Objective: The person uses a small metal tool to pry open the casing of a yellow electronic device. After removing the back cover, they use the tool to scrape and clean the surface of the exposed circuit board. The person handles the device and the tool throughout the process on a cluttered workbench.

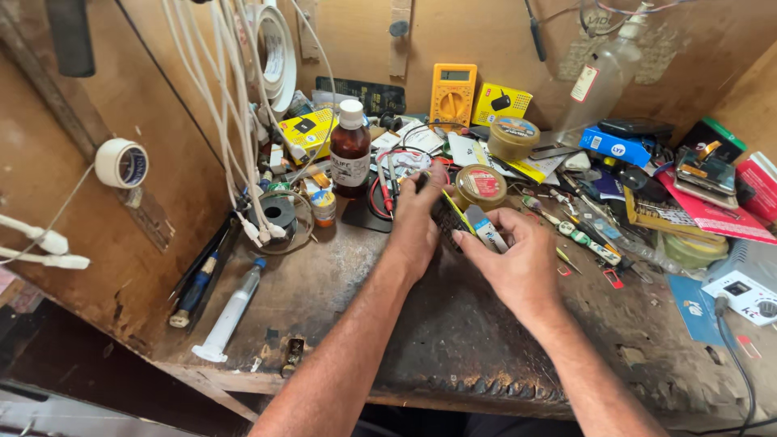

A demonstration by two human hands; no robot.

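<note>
Bare worktop [453, 340] before the hands; brown bottle [350, 150], tins [481, 186], tool clutter behind.

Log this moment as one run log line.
left hand: holds small dark device | right hand: holds device too | bench: cluttered

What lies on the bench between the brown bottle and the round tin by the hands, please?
In the head view, between the brown bottle and the round tin lie red and black wires, with the left hand's fingers reaching in.
</note>
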